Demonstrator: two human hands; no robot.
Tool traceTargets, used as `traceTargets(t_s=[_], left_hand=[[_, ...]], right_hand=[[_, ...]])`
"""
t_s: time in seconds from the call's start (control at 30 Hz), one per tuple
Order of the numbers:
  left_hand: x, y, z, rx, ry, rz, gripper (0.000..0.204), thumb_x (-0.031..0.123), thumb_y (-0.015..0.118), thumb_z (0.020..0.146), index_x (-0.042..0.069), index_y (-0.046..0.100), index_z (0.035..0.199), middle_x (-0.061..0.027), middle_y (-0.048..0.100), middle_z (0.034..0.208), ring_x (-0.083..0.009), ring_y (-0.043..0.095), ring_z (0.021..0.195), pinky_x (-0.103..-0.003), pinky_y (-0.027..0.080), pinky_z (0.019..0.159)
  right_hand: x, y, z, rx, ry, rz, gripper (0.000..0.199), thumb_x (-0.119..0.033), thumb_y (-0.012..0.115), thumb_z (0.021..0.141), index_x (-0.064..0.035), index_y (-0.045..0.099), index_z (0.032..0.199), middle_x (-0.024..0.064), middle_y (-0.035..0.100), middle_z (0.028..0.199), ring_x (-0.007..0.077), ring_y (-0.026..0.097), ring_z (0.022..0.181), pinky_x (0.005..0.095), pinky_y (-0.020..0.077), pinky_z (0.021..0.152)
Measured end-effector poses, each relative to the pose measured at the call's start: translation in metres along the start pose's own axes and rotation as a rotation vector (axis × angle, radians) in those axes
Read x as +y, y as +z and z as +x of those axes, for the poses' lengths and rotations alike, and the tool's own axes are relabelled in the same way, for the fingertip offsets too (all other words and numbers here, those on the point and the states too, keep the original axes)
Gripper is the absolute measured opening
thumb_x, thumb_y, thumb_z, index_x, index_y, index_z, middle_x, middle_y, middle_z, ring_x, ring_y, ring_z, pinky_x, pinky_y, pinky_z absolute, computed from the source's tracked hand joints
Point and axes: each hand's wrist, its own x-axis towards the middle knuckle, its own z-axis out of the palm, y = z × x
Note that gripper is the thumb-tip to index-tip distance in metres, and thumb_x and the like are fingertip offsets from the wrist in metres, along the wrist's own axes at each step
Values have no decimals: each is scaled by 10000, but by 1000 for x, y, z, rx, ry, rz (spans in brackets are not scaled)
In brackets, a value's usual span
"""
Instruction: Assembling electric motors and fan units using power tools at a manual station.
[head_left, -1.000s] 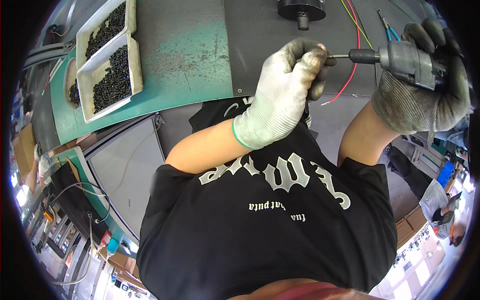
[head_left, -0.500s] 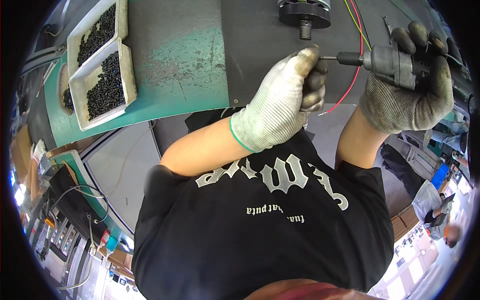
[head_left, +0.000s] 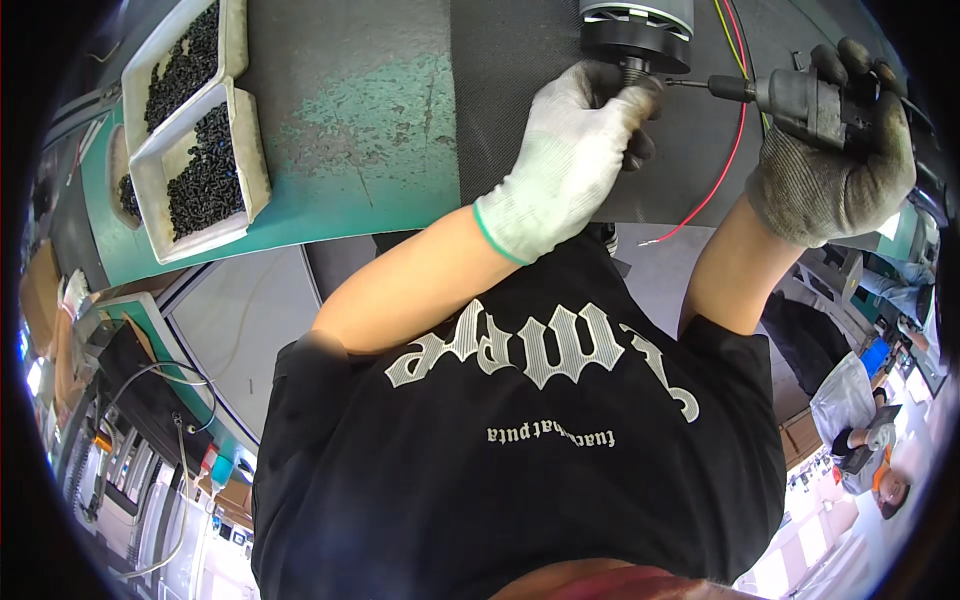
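An electric motor (head_left: 655, 18) with a silver body and a black end collar lies at the top of the head view, its threaded shaft (head_left: 633, 68) pointing toward me. My left hand (head_left: 580, 135), in a whitish glove, is closed around the end of that shaft, thumb in front; whether a small screw is also in its fingers is hidden. Gripped in my right hand (head_left: 835, 165), in a dirtier grey glove, is a dark power screwdriver (head_left: 800, 105). Its thin bit (head_left: 687, 83) points left, the tip close beside my left thumb.
Two pale trays (head_left: 262, 165) of small black screws stand on the left of the worn green-grey bench (head_left: 370, 130). Red wire (head_left: 722, 190) and yellow-green wire trail from the motor across the bench's front edge. Another person (head_left: 865, 430) is at the far right.
My left hand has moved up to the motor's shaft, away from the bit tip. The screwdriver has risen a little with my right hand. The motor sits slightly lower and further right in view.
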Motion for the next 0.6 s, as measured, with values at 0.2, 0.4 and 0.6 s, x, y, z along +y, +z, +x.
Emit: traceTargets(t_s=[0.2, 0.4, 0.6], left_hand=[[-3, -12, 9, -148, -41, -346, 226, 173, 569, 997, 0, 590, 1141, -99, 666, 1022, -123, 626, 796, -248, 511, 714], [1, -2, 6, 2, -17, -116, 239, 84, 582, 974, -34, 548, 1179, -121, 667, 1045, -159, 659, 857, -264, 539, 766], [0, -4, 6, 20, -9, -106, 285, 38, 597, 956, -61, 509, 1209, -133, 666, 1050, -177, 672, 870, -276, 554, 790]], right_hand=[[8, 2, 1, 17, 45, -24, 265, -130, 514, 914, 51, 609, 1083, 208, 605, 1074, 303, 601, 918, 416, 552, 727], [16, 11, 2, 4, 82, -44, 279, -139, 509, 925, 56, 615, 1096, 217, 612, 1083, 314, 611, 923, 426, 564, 727], [21, 18, -1, -15, 111, -51, 294, -147, 505, 936, 61, 620, 1109, 225, 618, 1091, 324, 621, 927, 435, 575, 727]])
